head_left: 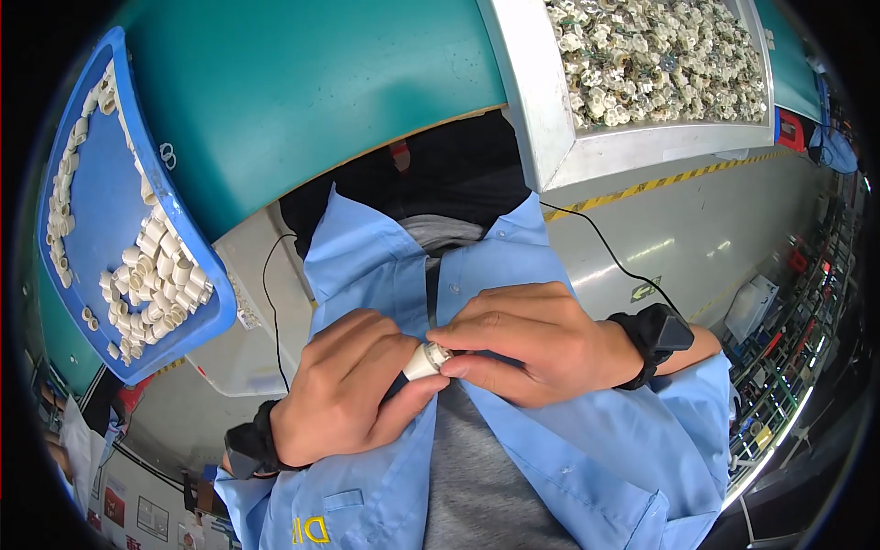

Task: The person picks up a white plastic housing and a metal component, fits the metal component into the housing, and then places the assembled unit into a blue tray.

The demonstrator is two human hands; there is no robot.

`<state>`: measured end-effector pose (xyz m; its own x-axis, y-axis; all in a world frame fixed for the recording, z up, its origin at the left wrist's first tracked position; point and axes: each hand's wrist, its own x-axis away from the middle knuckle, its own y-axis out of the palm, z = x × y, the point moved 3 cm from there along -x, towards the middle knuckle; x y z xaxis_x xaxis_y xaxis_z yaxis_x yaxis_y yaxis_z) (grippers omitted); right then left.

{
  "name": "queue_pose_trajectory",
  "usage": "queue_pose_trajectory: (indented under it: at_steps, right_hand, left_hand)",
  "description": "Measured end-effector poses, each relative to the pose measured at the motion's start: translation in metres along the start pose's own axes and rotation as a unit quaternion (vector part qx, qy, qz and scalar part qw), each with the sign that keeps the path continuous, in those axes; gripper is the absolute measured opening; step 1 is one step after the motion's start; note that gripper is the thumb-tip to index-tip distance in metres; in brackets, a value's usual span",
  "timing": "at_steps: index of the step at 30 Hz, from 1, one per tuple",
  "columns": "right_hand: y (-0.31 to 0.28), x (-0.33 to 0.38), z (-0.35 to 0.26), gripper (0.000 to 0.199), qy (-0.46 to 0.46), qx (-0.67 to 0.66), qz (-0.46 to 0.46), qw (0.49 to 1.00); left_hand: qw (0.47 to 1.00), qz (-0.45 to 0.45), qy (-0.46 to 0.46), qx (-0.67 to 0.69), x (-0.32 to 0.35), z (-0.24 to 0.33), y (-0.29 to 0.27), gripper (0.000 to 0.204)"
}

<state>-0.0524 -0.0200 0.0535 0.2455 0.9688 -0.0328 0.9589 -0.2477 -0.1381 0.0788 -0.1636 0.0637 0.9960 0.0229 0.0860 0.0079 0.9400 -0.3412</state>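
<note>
Close in front of my body, my left hand (353,385) is closed around a short white plastic sleeve (422,363), thumb below and fingers above it. The sleeve lies tilted, its rimmed end pointing toward the right. My right hand (532,344) pinches a small pale part (442,354) at that end between thumb and forefinger. This part meets the sleeve, but its shape is mostly hidden by the fingertips, so I cannot tell how deep it sits.
A blue tray (220,302) with many white sleeves (156,284) stands left on the green table (321,82). White rings (167,156) lie beside it. A white-framed box (545,110) of small white-and-green parts (660,64) stands far right. Black cables (614,249) hang nearby.
</note>
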Motion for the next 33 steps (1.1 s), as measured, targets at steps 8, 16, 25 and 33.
queue_pose_trajectory:
  at_steps: [8, 16, 25, 33]
  right_hand:
    - [0.001, -0.006, -0.005, 0.027, -0.066, 0.035, 0.072, 0.995]
    - [-0.004, -0.012, -0.007, 0.016, -0.087, 0.022, 0.082, 0.993]
    - [-0.01, -0.015, 0.0, 0.021, -0.022, -0.093, 0.003, 0.995]
    - [-0.007, -0.013, -0.001, 0.022, -0.006, -0.128, 0.002, 0.992]
  left_hand:
    - [0.99, 0.073, 0.047, -0.109, 0.001, 0.007, -0.003, 0.029]
    - [0.984, 0.094, 0.06, -0.14, 0.002, 0.008, -0.002, 0.03]
    - [0.983, 0.094, 0.085, -0.134, 0.003, 0.005, 0.0, 0.032]
    - [0.989, 0.099, 0.08, -0.081, 0.002, 0.005, -0.001, 0.034]
